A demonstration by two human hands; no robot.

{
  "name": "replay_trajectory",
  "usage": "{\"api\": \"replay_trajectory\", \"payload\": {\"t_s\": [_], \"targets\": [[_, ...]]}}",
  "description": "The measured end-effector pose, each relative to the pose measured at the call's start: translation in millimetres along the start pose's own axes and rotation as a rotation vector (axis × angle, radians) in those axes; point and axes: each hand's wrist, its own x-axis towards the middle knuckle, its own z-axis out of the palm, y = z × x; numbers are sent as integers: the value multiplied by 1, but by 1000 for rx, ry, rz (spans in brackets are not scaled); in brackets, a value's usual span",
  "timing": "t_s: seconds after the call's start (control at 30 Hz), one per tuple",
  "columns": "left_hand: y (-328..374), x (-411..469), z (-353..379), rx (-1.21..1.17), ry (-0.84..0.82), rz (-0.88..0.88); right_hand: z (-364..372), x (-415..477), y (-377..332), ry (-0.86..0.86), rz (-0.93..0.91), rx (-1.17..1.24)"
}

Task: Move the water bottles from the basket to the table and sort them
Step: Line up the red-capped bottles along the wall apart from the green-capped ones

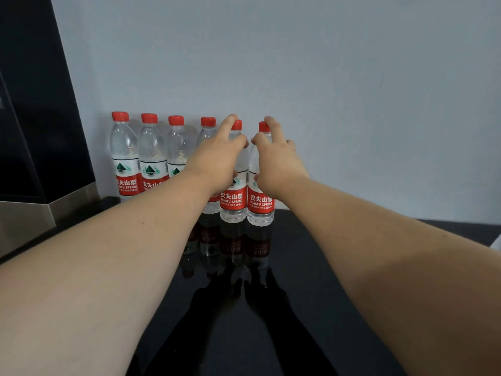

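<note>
Six Nongfu Spring water bottles [151, 164], each with a red cap and a red label, were seen standing upright in a row on the dark glossy tabletop [311, 267], close against the pale wall [298, 63]. The bottles were placed side by side, their neighbours touching or nearly so, and their reflections were mirrored in the tabletop in front of them.

Both bare forearms were stretched forward to the right end of the row. The left hand [217, 156] was laid over the upper part of the fifth bottle [234, 199], its grip closed round the shoulder, with one finger raised beside the cap. The right hand [276, 161] was set likewise on the sixth bottle [260, 202], the last in the row, its grip closed round the neck with thumb and fingers curled about it. Both held bottles were seen resting on the tabletop, just beside each other. The fourth bottle [207, 131] was partly hidden behind the left hand.

At the left, a brushed-metal ledge [27, 218] was seen below a dark panel [27, 104].
</note>
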Motion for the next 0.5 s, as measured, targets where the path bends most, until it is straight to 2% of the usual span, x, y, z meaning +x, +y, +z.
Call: {"api": "replay_trajectory", "payload": {"t_s": [0.5], "targets": [[-10,19,15,27,-73,-36,13,19,7,-19,4,3]]}}
